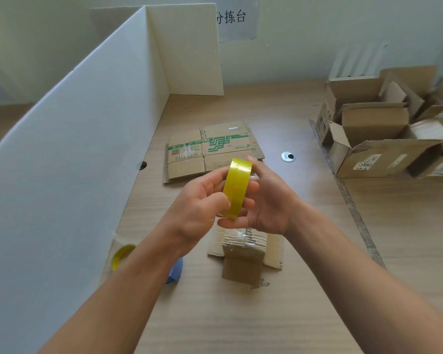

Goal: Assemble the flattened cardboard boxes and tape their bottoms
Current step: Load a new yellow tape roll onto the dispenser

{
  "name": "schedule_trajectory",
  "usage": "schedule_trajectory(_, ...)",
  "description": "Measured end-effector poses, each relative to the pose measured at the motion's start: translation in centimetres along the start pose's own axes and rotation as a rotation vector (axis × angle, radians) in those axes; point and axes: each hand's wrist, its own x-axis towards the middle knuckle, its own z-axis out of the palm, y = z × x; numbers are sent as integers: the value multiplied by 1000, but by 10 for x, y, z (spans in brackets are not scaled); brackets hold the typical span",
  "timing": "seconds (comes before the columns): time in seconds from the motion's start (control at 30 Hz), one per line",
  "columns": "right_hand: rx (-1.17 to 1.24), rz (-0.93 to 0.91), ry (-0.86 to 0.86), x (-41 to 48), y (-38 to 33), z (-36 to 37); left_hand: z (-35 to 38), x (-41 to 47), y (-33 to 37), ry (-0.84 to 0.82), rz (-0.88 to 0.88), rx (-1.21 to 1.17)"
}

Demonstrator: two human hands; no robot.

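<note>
Both hands hold a yellow tape roll [237, 187] upright above the table. My left hand [200, 208] grips its near side with the thumb on the tape's face. My right hand [269, 200] curls its fingers round the far side. Under the hands stands a small assembled cardboard box [243, 259], flaps spread, with clear tape across its top. A flattened cardboard box [210, 152] with green print lies farther back on the table.
A white corrugated partition [87, 123] walls off the left side. A second yellow tape roll [122, 255] and a blue object [175, 272] lie near it. Several open cardboard boxes [384, 139] crowd the right. A metal cable grommet [288, 156] sits in the wooden table [241, 315].
</note>
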Motion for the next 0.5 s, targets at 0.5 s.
schedule_trajectory(0.5, -1061, -1048, 270, -9, 4, -12, 2, 1, 16, 12, -228, -386)
